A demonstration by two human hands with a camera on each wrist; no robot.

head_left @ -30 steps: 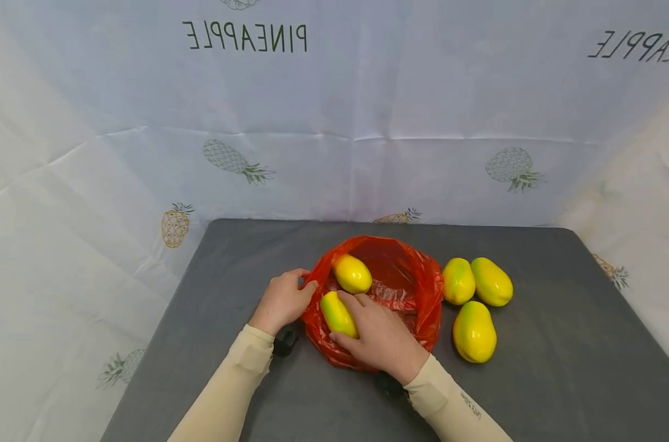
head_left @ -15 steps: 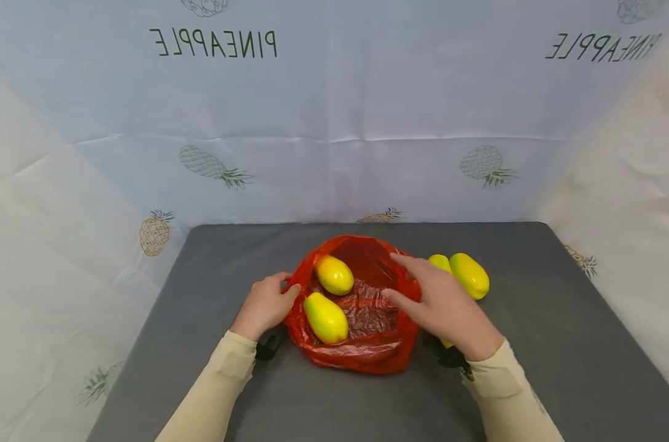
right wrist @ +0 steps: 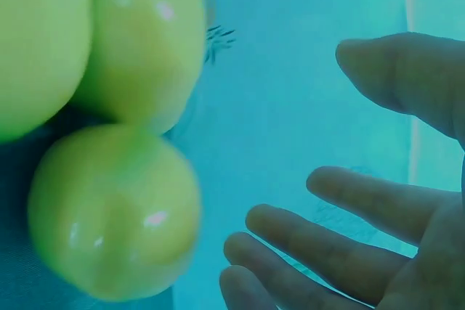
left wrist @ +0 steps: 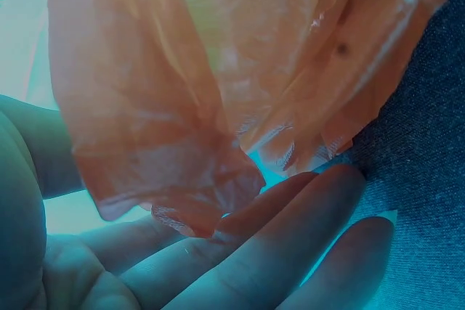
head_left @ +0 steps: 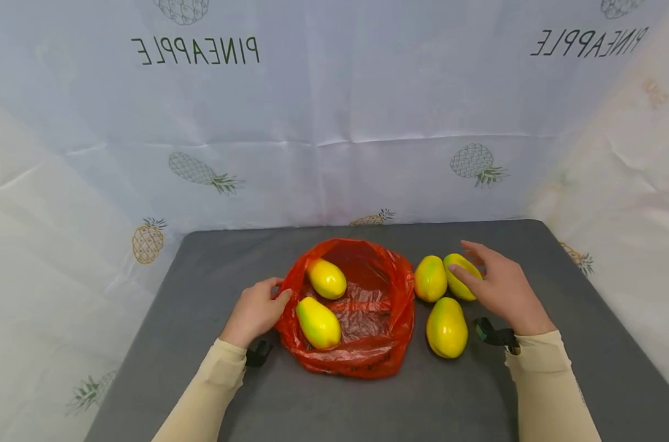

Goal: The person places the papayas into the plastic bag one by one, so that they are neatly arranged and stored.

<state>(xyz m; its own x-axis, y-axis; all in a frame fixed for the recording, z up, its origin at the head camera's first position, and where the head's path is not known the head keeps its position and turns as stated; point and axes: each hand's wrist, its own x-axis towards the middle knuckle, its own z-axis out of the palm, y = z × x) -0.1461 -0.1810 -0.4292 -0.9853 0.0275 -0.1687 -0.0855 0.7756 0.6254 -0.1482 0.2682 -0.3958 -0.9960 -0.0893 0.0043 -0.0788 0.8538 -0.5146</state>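
A red plastic bag (head_left: 362,362) lies with its mouth open in the middle of the table, and two yellow-green papayas (head_left: 319,323) rest inside it. At the bag's left rim my left hand (head_left: 255,311) pinches the plastic; in the left wrist view the bag film (left wrist: 167,121) hangs between thumb and fingers. My right hand (head_left: 506,288) is spread with nothing in it, just right of the rearmost loose papaya (head_left: 460,277) and partly in front of it. Two other loose papayas, one beside the bag (head_left: 431,279) and one nearer (head_left: 447,328), lie close by.
The dark grey table (head_left: 334,411) has its back edge against a pale pineapple-print cloth (head_left: 334,92), which also hangs at both sides. Each wrist carries a small black camera, such as the right wrist camera (head_left: 494,333).
My right hand has let go of the papaya inside the bag, drawn out and moved right to the loose papayas. My left hand stays at the rim. The head view has shifted slightly.
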